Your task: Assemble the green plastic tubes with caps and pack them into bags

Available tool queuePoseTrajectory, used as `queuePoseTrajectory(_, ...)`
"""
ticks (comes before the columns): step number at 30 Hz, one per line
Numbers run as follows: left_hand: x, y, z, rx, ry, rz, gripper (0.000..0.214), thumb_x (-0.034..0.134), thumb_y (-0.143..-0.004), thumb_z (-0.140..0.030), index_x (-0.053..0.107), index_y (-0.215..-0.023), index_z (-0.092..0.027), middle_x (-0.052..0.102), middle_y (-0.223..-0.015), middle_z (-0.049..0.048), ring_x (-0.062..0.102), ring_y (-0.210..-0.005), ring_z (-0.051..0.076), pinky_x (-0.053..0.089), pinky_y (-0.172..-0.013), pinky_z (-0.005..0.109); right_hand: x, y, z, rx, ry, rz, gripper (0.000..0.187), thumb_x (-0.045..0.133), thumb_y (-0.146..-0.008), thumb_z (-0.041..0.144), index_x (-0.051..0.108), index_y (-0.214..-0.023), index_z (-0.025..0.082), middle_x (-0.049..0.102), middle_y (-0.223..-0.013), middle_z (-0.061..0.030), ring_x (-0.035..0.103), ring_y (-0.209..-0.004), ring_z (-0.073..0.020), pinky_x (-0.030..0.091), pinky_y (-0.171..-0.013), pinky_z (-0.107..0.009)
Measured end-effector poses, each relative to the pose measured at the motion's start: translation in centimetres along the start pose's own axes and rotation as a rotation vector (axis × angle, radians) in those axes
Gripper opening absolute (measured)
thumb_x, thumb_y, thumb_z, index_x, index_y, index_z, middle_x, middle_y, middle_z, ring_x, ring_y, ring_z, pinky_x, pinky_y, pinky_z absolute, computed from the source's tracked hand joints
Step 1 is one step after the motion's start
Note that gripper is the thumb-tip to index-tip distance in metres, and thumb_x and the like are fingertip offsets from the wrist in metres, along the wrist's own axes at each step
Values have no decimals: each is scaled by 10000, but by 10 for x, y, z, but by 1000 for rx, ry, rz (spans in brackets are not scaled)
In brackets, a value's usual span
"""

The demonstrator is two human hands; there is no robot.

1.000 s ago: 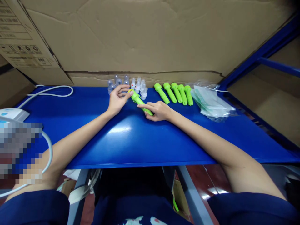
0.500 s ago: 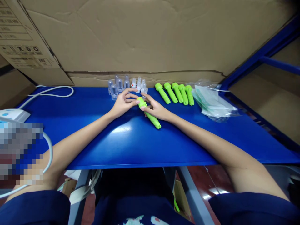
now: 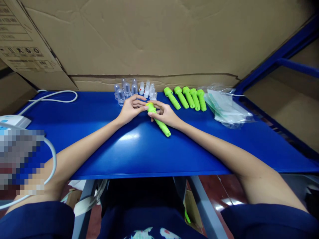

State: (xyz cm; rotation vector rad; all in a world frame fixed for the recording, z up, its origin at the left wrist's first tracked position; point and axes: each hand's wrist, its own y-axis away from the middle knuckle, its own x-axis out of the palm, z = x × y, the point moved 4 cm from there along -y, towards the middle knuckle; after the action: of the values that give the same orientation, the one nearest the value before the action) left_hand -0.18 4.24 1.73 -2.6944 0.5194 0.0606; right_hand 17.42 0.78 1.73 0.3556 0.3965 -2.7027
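A bright green flashlight-shaped tube (image 3: 162, 127) lies slantwise between my hands over the blue table, its yellow-rimmed head up and to the left. My right hand (image 3: 167, 115) is closed around it just below the head. With thumb and fingers my left hand (image 3: 130, 109) pinches the yellow rim (image 3: 149, 104). Behind my left hand stand several clear plastic caps (image 3: 127, 89), and beside them several smaller clear-and-white pieces (image 3: 147, 89), some with red spots. To the right, several more green flashlight-shaped tubes (image 3: 188, 98) lie in a row.
Clear plastic bags with pale sheets (image 3: 225, 108) lie at the right of the blue table (image 3: 129, 156). A cardboard wall (image 3: 149, 39) rises at the back. On the left are a white power strip (image 3: 15, 122) and a looping white cable (image 3: 53, 159).
My right fingers have shifted slightly around the green tube's head, and more of its yellow rim shows. Both hands stay in nearly the same place.
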Motion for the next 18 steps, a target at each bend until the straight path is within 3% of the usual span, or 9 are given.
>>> queuePoseTrajectory(5, 0, 1, -3, -22, 10, -79, 571, 930, -651, -477, 616, -1009, -162, 804, -951, 76, 807, -938, 232, 642, -875, 323, -2, 0, -2, 0, 1, -79, 760, 812, -730, 570, 592, -1334, 164, 702, -1300, -161, 733, -682, -183, 619, -677, -363)
queuePoseTrajectory(12, 1, 2, -5, 30, -49, -129, 521, 887, -718, -510, 596, -990, -173, 803, -969, 83, 805, -974, 245, 653, -885, 338, -3, 1, 2, -23, -39, -166, 760, 844, -703, 552, 662, -1322, 151, 736, -1265, -141, 741, -675, -187, 626, -687, -367)
queuePoseTrajectory(15, 2, 3, -6, 45, -44, -160, 504, 885, -723, -505, 601, -969, -170, 804, -960, 83, 805, -983, 246, 656, -882, 331, -4, 3, 1, -9, -6, -173, 769, 831, -731, 562, 692, -1335, 107, 798, -928, -83, 722, -635, -192, 612, -670, -357)
queuePoseTrajectory(18, 2, 4, -6, 53, -3, -197, 527, 922, -662, -512, 609, -916, -171, 806, -903, 71, 811, -948, 246, 663, -836, 309, -4, 4, -2, 8, 3, -177, 781, 832, -728, 586, 711, -1311, 80, 752, -682, -33, 694, -568, -189, 583, -604, -329)
